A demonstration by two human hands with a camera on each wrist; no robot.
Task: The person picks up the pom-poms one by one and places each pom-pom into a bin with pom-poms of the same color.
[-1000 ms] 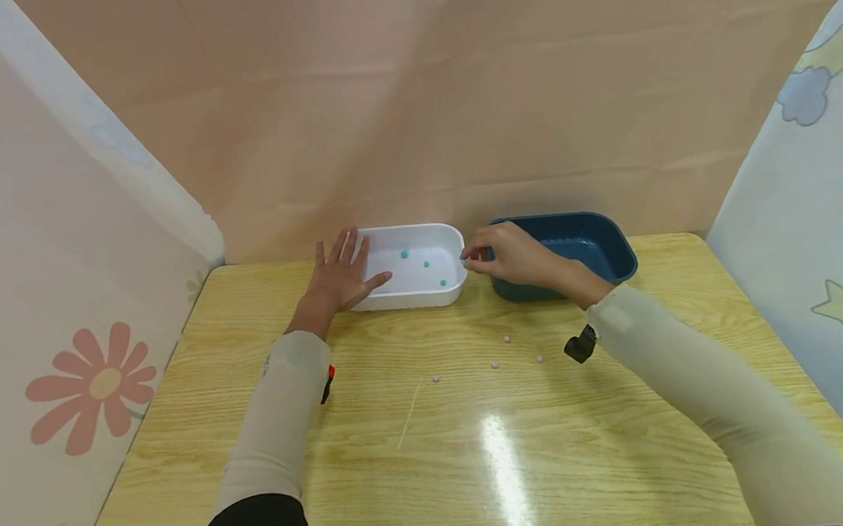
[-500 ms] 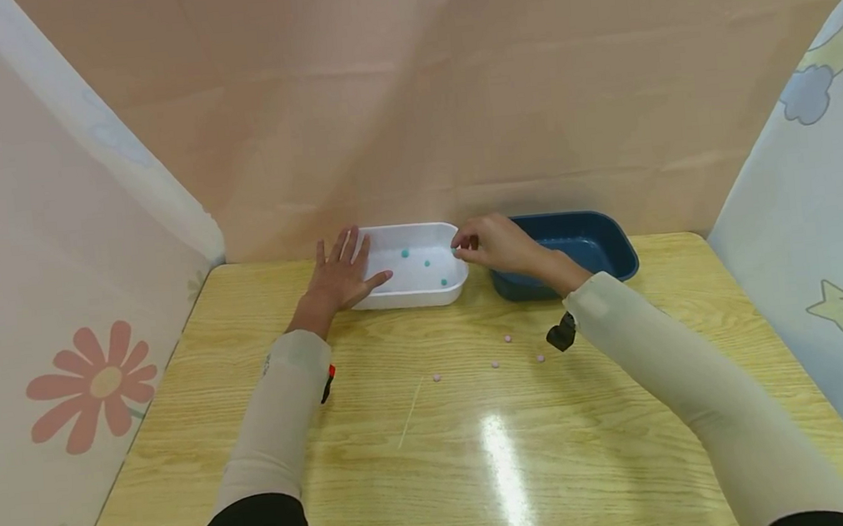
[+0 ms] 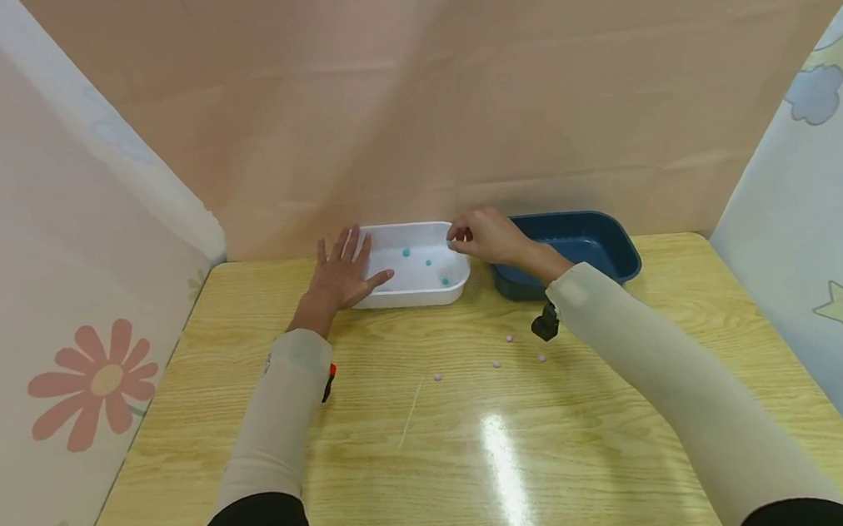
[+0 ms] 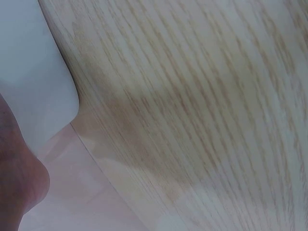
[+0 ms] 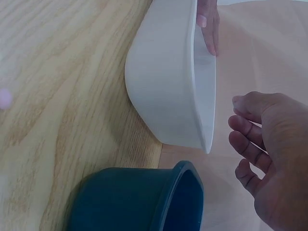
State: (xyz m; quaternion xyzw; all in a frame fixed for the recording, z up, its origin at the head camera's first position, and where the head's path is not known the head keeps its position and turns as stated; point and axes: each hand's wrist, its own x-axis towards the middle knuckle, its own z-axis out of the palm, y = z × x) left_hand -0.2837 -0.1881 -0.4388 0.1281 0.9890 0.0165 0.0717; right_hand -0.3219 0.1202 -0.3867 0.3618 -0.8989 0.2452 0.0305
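Looking light and firm, best held side-on, the teal bead (image 3: 451,244) is pinched by the right hand (image 3: 490,236) over the right end of the white tray (image 3: 415,298), touched at left by the spread left hand (image 3: 340,280).

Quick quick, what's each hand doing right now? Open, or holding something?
Left hand: open, resting on the white tub.
Right hand: pinching a tiny teal bead.

Wood-grain table (image 3: 382,500) | tan backdrop (image 3: 408,114) | flower-printed left wall (image 3: 6,249) | tabletop glare (image 3: 507,477)
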